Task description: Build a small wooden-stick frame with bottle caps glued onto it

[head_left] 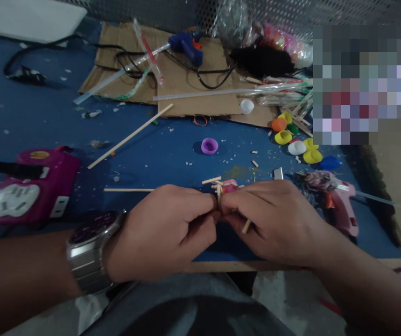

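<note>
My left hand (pixel 161 228) and my right hand (pixel 273 219) meet fingertip to fingertip over the near edge of the blue table (pixel 172 149). Both pinch a small craft piece (pixel 226 187) made of thin wooden sticks with a pink part at its top. One stick end pokes out below my right fingers. A watch sits on my left wrist. Most of the piece is hidden by my fingers.
A pink glue gun (pixel 336 200) lies right of my hands, a magenta power strip (pixel 28 186) on the left. Loose wooden sticks (pixel 130 135), a purple cap (pixel 209 145), coloured caps (pixel 291 135), cardboard (pixel 186 79) with a blue glue gun (pixel 186 44) lie farther back.
</note>
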